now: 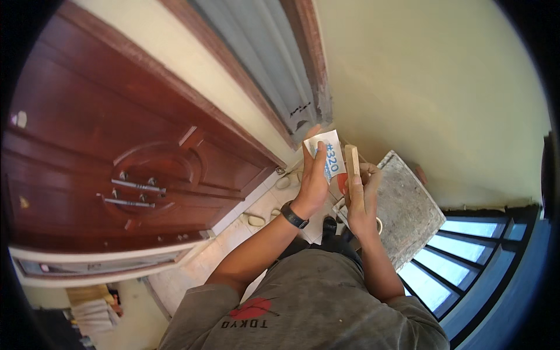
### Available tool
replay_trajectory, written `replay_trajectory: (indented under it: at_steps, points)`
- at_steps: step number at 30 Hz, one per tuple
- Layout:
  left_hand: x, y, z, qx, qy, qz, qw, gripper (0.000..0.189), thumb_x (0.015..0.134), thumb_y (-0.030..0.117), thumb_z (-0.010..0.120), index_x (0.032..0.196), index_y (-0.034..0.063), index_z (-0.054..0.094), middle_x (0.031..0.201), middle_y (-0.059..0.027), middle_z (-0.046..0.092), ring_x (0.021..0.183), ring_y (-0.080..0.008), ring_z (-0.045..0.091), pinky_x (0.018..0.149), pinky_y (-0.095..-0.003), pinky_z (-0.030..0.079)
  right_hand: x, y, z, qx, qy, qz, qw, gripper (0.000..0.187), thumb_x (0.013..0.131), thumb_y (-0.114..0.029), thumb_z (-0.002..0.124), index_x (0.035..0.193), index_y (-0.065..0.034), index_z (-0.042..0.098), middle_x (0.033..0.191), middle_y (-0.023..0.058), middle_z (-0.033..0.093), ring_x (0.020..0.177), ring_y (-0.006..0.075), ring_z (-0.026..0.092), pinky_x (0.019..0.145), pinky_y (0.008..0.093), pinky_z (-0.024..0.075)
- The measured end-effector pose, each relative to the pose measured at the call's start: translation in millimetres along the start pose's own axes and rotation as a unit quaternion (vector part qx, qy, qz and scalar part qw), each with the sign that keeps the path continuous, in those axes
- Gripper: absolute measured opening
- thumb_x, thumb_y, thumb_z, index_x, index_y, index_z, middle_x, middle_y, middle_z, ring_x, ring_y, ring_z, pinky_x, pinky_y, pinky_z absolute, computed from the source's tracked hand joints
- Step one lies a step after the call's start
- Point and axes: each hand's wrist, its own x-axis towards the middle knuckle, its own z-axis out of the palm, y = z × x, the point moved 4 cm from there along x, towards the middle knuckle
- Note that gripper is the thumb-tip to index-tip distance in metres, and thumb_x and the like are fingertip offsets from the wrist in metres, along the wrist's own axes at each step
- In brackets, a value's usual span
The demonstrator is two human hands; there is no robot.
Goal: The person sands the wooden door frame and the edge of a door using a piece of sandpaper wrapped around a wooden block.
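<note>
My left hand (314,175), with a black watch on its wrist, holds a sheet of sandpaper (331,153), its white printed back showing the grit mark #320. Close beside it on the right, my right hand (364,192) grips a small pale wooden block (351,159) upright between thumb and fingers. A small red piece (342,183) shows between the paper and the right hand; what it belongs to cannot be told. Behind the hands stands a window or door frame of worn reddish wood (316,52) around a grey panel.
A worn, stained tabletop (407,205) lies to the right, with a roll of tape (379,225) partly behind my right wrist. Sandals (255,220) are on the tiled floor. A red-brown wooden door (87,131) fills the left, a plain wall (428,87) the upper right, and a barred window (459,253) the lower right.
</note>
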Motion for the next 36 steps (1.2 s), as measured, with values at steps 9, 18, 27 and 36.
replay_trajectory:
  at_steps: [9,18,27,36]
  points:
    - [-22,34,-30,-0.118,-0.048,0.083,0.988,0.078,0.114,0.070,0.026,0.173,0.0195,0.023,0.152,-0.0213,0.057,0.137,-0.0396,0.063,0.118,-0.0536,0.051,6,-27,67,-0.077,-0.101,-0.122,0.984,0.017,0.115,-0.014,0.056,0.120,0.0004,0.064,0.092,0.0120,0.067,0.077,0.0165,0.062,0.071,0.0339,0.0512]
    - [-19,44,-22,-0.118,-0.010,-0.010,0.993,0.067,0.119,0.052,0.023,0.167,0.0073,0.038,0.167,-0.0234,0.049,0.142,-0.0392,0.060,0.120,-0.0540,0.049,17,-22,68,-0.034,-0.050,-0.129,0.990,0.018,0.111,-0.013,0.066,0.123,-0.0005,0.061,0.083,0.0100,0.068,0.069,0.0130,0.062,0.062,0.0331,0.0498]
    - [-17,52,-6,-0.039,-0.124,0.043,0.991,0.057,0.120,0.030,0.036,0.170,0.0044,0.027,0.175,-0.0226,0.037,0.150,-0.0378,0.053,0.124,-0.0549,0.046,19,-42,46,-0.090,0.029,-0.232,0.968,0.017,0.116,-0.011,0.051,0.114,0.0030,0.061,0.083,0.0084,0.067,0.069,0.0121,0.059,0.062,0.0300,0.0480]
    - [-35,43,-20,-0.063,-0.132,0.008,0.989,0.050,0.121,0.026,0.041,0.163,-0.0007,0.039,0.156,-0.0192,0.058,0.134,-0.0268,0.065,0.116,-0.0454,0.051,9,-69,36,-0.122,0.078,-0.343,0.928,0.015,0.101,-0.006,0.071,0.110,0.0056,0.072,0.097,0.0167,0.068,0.085,0.0288,0.066,0.075,0.0383,0.0520]
